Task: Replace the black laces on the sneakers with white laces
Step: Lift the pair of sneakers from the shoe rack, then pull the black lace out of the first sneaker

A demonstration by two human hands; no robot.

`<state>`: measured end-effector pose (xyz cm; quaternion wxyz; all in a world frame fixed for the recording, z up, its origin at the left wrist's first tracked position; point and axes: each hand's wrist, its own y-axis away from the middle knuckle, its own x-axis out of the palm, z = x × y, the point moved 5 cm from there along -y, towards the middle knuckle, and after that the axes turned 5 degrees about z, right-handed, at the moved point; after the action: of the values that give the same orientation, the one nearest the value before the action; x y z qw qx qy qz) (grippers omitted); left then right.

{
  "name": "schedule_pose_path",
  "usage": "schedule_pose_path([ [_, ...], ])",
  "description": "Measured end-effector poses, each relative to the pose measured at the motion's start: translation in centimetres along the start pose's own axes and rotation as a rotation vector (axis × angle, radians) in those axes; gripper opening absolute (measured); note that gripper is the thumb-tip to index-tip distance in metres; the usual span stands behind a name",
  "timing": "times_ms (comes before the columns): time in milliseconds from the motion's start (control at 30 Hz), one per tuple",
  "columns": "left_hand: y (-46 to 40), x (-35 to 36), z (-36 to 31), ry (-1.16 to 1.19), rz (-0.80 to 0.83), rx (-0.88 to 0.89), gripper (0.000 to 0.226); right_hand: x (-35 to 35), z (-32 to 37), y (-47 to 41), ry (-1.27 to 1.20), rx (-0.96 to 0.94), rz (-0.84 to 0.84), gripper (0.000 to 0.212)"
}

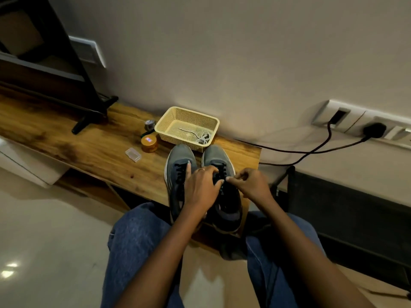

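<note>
Two grey sneakers stand side by side on the wooden bench, toes toward the wall: the left sneaker (179, 158) and the right sneaker (216, 155), both with black laces (180, 171). My left hand (201, 190) lies across both shoes, its fingers curled over the right sneaker's laces and one finger stretched onto the left shoe's tongue. My right hand (251, 184) pinches the black lace at the right sneaker's upper eyelets. White laces (201, 137) lie coiled in the cream basket (163, 124) behind the shoes.
An orange-lidded jar (149, 143), a small clear plastic box (133, 154) and a small round tin (149, 125) sit left of the basket. A TV stand foot (89, 121) is at the far left. Black cables (311, 150) run from wall sockets on the right.
</note>
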<state>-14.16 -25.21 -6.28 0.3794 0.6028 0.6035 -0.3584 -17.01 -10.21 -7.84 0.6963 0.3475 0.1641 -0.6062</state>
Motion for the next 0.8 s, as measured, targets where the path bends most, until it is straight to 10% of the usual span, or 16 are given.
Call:
schedule_pose_path([
  [533, -1.8, 1.0, -0.5, 0.106, 0.15, 0.113, 0.03, -0.5, 0.1, -0.8, -0.089, 0.109, 0.245, 0.017],
  [800, -2.4, 0.8, -0.9, 0.055, 0.105, 0.125, 0.03, -2.3, 1.1, 0.6, -0.655, 0.154, 0.255, 0.013],
])
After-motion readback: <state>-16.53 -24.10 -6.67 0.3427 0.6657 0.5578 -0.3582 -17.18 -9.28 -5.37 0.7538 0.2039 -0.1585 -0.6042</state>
